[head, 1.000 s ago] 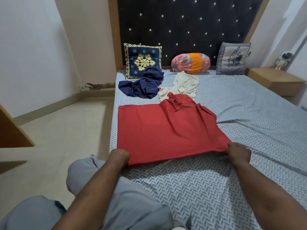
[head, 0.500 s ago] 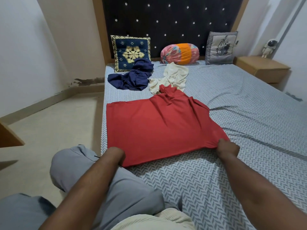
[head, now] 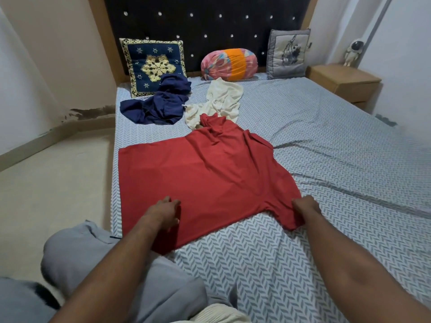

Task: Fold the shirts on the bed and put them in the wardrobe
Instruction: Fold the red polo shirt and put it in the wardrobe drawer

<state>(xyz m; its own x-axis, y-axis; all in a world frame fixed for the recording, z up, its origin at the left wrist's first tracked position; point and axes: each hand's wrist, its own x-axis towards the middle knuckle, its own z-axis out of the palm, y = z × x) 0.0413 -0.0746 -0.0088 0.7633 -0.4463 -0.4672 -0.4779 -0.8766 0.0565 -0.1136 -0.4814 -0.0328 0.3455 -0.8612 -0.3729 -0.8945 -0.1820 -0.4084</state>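
Left hand [head: 163, 213], fingers loosely extended, rests on the red shirt [head: 205, 176]. It has left the near hem corner and moved inward. Right hand [head: 305, 206] pinches the near sleeve, now drawn out flat at lower centre-right. Spreading appears nearly done, so a first fold likely follows. The shirt lies mid-frame on the bed [head: 338, 159], long axis left to right, hem left, shoulders right. The navy shirt [head: 158, 106] and cream shirt [head: 219, 101] lie crumpled above.
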